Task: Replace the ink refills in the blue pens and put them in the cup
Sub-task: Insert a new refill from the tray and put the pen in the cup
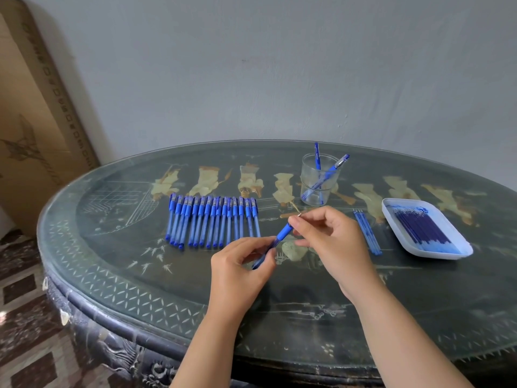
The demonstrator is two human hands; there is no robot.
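Both hands [243, 264] [327, 236] pinch a translucent blue pen [275, 242].

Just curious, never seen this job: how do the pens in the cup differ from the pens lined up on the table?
The cup pens stand leaning against the rim of the cup; the row of pens lies flat on the table. The cup pens number two; the row has well over a dozen. Both are blue.

Left hand [237, 271] gripping the pen [284, 231], right hand [330, 236] pinching its upper end
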